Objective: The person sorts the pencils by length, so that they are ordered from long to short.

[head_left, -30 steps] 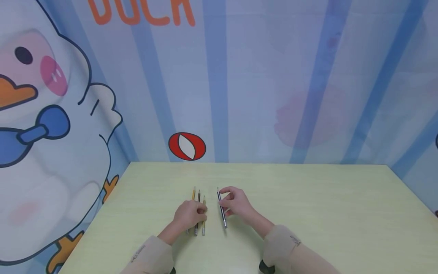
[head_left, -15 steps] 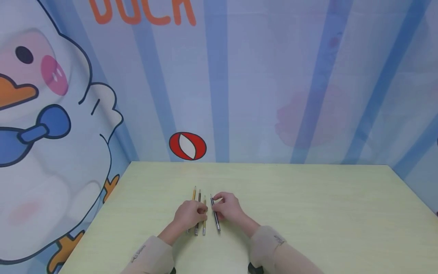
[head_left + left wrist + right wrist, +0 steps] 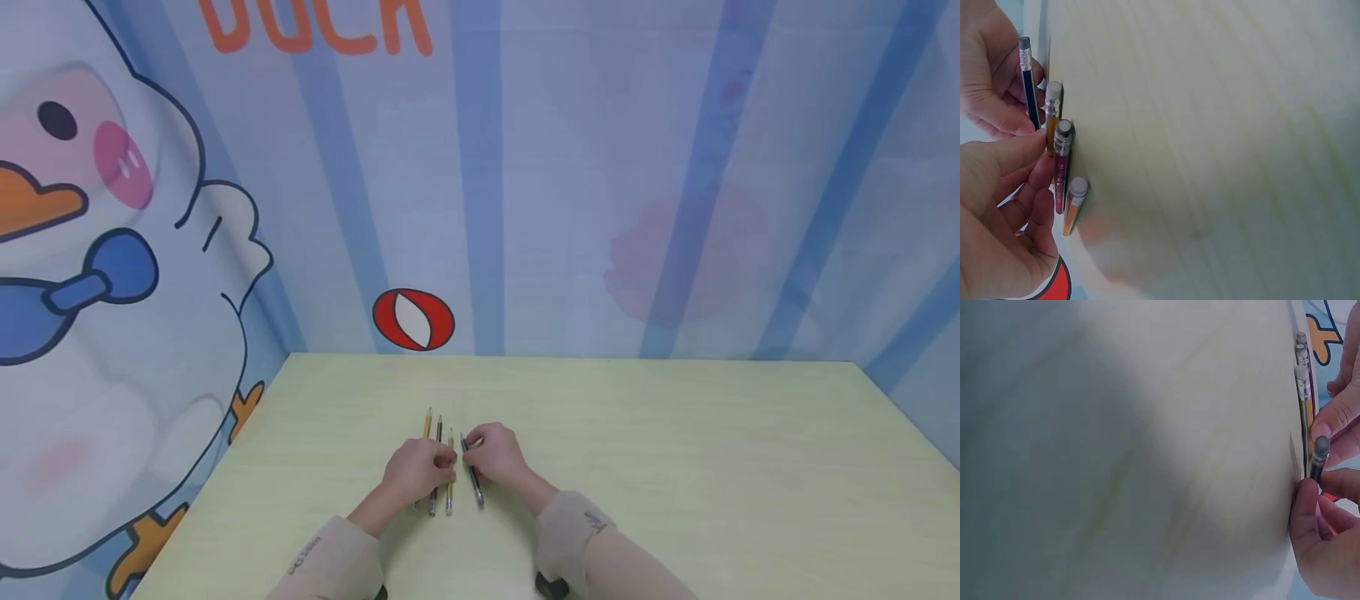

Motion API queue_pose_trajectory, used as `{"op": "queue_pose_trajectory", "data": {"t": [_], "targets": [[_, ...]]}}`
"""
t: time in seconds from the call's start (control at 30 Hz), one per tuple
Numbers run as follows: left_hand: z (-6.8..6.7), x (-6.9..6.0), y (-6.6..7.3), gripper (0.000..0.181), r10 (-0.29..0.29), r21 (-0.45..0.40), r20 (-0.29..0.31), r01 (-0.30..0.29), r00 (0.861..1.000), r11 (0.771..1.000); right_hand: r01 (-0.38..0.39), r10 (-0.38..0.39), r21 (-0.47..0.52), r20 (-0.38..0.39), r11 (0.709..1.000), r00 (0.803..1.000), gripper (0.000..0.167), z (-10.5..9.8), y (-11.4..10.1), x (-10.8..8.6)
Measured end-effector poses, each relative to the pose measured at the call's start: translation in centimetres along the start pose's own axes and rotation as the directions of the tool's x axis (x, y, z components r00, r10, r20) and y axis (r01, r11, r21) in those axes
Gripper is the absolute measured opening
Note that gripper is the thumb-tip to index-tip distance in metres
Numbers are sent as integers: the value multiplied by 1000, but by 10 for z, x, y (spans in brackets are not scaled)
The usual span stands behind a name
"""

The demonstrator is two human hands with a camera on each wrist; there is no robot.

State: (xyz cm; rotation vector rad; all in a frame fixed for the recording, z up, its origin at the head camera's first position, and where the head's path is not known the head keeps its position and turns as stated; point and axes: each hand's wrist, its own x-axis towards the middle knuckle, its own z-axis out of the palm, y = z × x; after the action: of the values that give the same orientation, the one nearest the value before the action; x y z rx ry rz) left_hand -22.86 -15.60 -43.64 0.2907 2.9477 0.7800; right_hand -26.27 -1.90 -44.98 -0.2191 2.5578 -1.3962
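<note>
Several pencils with eraser ends toward me lie near the middle of the table. My right hand [image 3: 497, 454] pinches a dark blue pencil [image 3: 476, 485] between thumb and fingers, slightly tilted, just right of the others. My left hand [image 3: 412, 468] lies across three more pencils and hides their middles. Its thumb and a finger pinch the rightmost yellow pencil [image 3: 449, 500]. Under that hand are a dark red pencil [image 3: 1061, 178] and another yellow pencil [image 3: 1073, 215], side by side. In the right wrist view, the dark blue pencil's grey eraser [image 3: 1322, 445] stands near my left thumb.
The pale yellow table [image 3: 675, 467] extends wide to the right and ends at a blue striped backdrop [image 3: 555, 208]. A large cartoon duck [image 3: 112, 358] is printed at the left, and a red and white ball [image 3: 413, 319] shows above the table's back edge.
My right hand has moved left with the dark blue pencil, bringing it close beside the other pencils. My left hand has stayed in place over them.
</note>
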Motion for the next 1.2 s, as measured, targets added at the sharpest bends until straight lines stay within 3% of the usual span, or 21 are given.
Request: {"op": "queue_pose_trajectory", "data": {"t": [0.17, 0.43, 0.8, 1.2], "targets": [[0, 0, -1, 20, 6, -2, -3, -6, 1000, 1000, 68, -69, -141, -6, 988, 998, 14, 2, -5, -2], [0, 0, -1, 20, 16, -12, -6, -17, 1000, 1000, 62, -64, -207, -2, 976, 998, 15, 3, -5, -2], [1, 1, -1, 22, -10, -16, 5, 10, 1000, 1000, -12, 12, -52, 10, 999, 1000, 24, 4, -2, -2], [1, 1, -2, 23, -3, -24, 4, 3, 1000, 1000, -30, 30, 0, 8, 1000, 1000, 24, 6, -2, -5]]}}
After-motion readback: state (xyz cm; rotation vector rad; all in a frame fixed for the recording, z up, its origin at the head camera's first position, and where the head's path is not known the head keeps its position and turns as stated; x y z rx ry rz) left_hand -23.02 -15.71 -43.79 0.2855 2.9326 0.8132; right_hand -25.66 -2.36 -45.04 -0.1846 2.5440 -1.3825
